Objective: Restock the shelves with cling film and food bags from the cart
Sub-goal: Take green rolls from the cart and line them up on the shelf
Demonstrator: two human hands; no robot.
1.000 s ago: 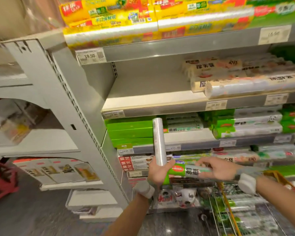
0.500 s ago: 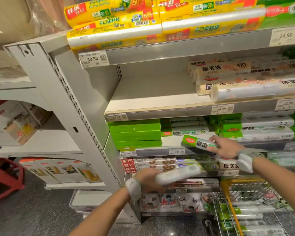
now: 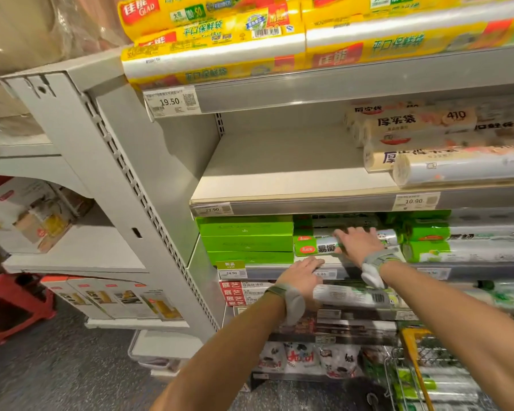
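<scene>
My right hand (image 3: 358, 243) holds a green-labelled cling film roll (image 3: 315, 248), which lies on the third shelf (image 3: 282, 273) among other green rolls, right of a stack of green boxes (image 3: 245, 240). Its fingers are spread over the roll and reach the roll above. Just below, my left hand (image 3: 301, 275) grips one end of a white roll (image 3: 353, 296) that points right, level with the shelf's front edge. The wire cart (image 3: 413, 363) with a yellow handle stands at the bottom right and holds several more green-and-white rolls.
Yellow bag rolls (image 3: 214, 40) fill the top shelf. The second shelf (image 3: 279, 161) is bare on its left half, with beige bag rolls (image 3: 413, 132) on the right. A red stool (image 3: 9, 307) stands on the floor at left. Lower shelves hold boxed goods.
My right hand moved up and into the third shelf with the green-labelled roll. My left hand tipped the white roll from upright to level and raised it toward the shelf edge.
</scene>
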